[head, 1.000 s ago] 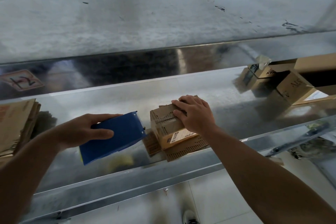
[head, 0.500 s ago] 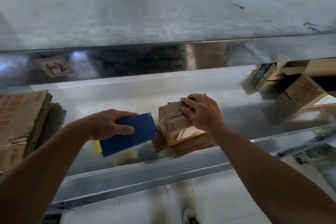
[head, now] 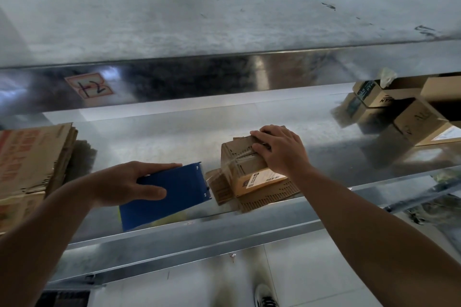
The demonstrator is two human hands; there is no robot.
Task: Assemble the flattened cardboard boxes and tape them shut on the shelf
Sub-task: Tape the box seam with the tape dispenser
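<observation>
The tape gun (head: 169, 197) has slid left, off the box (head: 239, 164). A clear strip of tape (head: 219, 174), hard to see, seems to run from the box's side to it. So this seam looks almost done, and I think cutting comes next.

The left hand (head: 124, 184) grips the tape gun. The right hand (head: 279, 152) lies flat on the box, pressing it onto the shelf (head: 174, 137). Flat boxes (head: 32, 157) wait far left and made boxes (head: 399, 117) far right. Nothing blocks the way.
</observation>
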